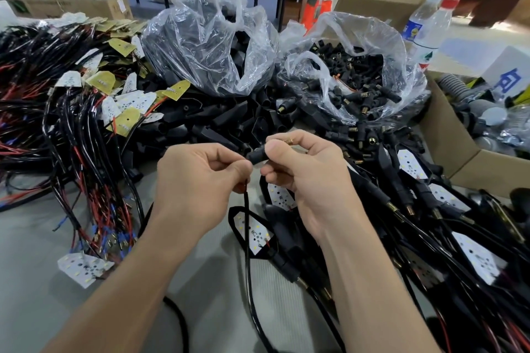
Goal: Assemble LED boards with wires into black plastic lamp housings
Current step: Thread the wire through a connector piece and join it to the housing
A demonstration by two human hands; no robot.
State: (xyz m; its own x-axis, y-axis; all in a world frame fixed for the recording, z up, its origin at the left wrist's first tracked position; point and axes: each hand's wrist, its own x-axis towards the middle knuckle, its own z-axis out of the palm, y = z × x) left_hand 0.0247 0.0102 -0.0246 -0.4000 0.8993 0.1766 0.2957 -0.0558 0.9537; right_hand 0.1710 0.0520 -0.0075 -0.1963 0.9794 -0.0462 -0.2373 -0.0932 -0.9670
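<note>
Centrally, left hand pinches the wire, right hand clamps the black sleeve.

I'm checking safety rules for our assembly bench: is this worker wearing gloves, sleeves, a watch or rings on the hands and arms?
No. The left hand and right hand are bare, with no gloves and no rings that show. The left forearm and right forearm are uncovered down to the frame's lower edge: no sleeves, watch, wrist strap or bracelet is in view.
</note>
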